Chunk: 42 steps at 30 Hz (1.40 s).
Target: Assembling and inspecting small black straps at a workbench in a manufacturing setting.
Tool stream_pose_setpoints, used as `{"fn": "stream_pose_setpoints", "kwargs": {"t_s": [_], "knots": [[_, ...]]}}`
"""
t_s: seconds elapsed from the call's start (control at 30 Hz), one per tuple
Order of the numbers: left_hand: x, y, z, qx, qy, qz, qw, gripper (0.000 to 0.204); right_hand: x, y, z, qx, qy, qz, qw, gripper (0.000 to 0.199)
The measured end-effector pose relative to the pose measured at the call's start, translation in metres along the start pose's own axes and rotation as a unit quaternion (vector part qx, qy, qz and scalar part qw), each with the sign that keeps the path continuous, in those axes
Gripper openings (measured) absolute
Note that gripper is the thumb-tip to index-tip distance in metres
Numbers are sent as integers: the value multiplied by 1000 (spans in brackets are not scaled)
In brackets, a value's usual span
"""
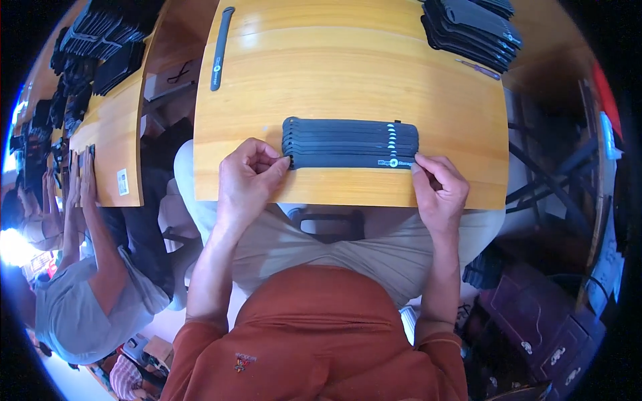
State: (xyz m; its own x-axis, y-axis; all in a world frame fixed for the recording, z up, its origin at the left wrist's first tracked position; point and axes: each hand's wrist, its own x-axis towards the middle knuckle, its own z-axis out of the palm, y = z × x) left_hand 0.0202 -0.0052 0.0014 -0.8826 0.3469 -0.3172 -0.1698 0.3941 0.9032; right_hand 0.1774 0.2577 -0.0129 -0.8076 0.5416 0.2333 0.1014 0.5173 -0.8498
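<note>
From here I see a shiny yellow wooden table (pixel 321 73) in the middle and another wooden table (pixel 120 130) on the left. Crossed black bars (pixel 550 174) stand on the right, above dark purple drawers (pixel 518 311). A white light (pixel 17 247) glows far left.

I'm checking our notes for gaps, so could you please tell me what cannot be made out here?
In the head view:
Contact of left hand and right hand with the front strap: fingertips hide whether they grip or merely touch.
Straps behind it: mostly covered by overlapping neighbours.
Far-right dark stack: cut off by the top edge.
Slim tool beside it: tip too small to identify.
</note>
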Motion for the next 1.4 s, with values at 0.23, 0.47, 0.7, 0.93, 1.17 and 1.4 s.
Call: {"fn": "stream_pose_setpoints", "kwargs": {"t_s": [0.23, 0.47, 0.7, 0.93, 1.17, 1.4], "knots": [[1, -1, -1, 10, -4, -2, 1000, 14, 0, 1, 1, -10, 0, -3, 1000, 14], [2, -1, -1, -3, -5, -10, 1000, 14, -1, 1, 1, -5, -2, 19, 1000, 14], [2, 0, -1, 4, -8, -6, 1000, 15, 0, 1, 1, -25, -2, 0, 1000, 14], [3, -1, -2, 7, -12, 2, 1000, 15, 0, 1, 1, -32, -5, -1, 999, 13], [2, 3, -3, 6, -14, -3, 1000, 16, 0, 0, 2, -29, -2, -2, 1000, 14], [3, 2, -2, 23, -14, -3, 1000, 16, 0, -2, 0, -38, -9, 1, 999, 14]]}}
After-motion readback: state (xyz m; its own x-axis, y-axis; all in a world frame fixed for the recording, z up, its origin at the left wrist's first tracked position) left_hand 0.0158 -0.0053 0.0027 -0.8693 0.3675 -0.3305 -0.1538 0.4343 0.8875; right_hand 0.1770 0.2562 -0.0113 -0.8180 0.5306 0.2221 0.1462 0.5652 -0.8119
